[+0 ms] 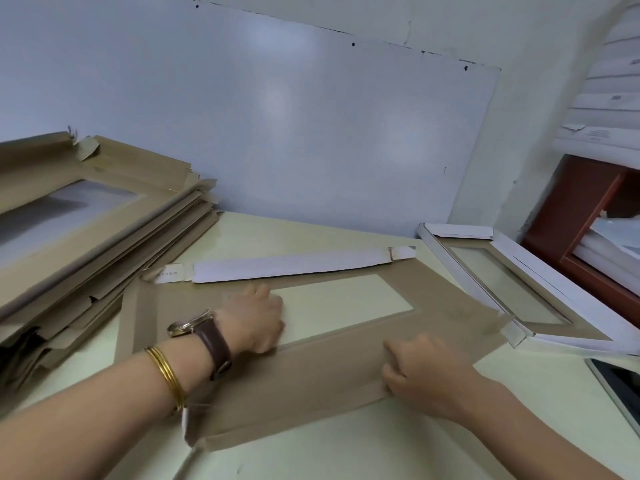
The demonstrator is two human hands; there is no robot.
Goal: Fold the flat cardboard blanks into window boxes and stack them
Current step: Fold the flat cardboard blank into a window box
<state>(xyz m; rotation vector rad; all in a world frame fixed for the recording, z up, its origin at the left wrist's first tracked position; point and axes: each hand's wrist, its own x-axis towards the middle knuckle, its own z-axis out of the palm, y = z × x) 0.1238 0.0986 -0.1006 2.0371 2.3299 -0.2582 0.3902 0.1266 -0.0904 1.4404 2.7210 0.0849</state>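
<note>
A flat brown cardboard blank (329, 375) with a clear window lies on the pale table (485, 427) in front of me. Its far flap (287, 266) is folded up and shows a white inside. My left hand (254, 322), with a watch and gold bangles on the arm, presses down on the blank at the window's left end. My right hand (420, 370) lies on the near strip, its fingers curled over the fold line. A folded window box (512, 292) with white walls sits at the right. A stack of flat blanks (90, 244) is piled at the left.
A white board (277, 116) leans against the wall behind the table. A dark tablet or phone (620, 386) lies at the table's right edge. A brown shelf (581, 216) holding white papers stands at the far right.
</note>
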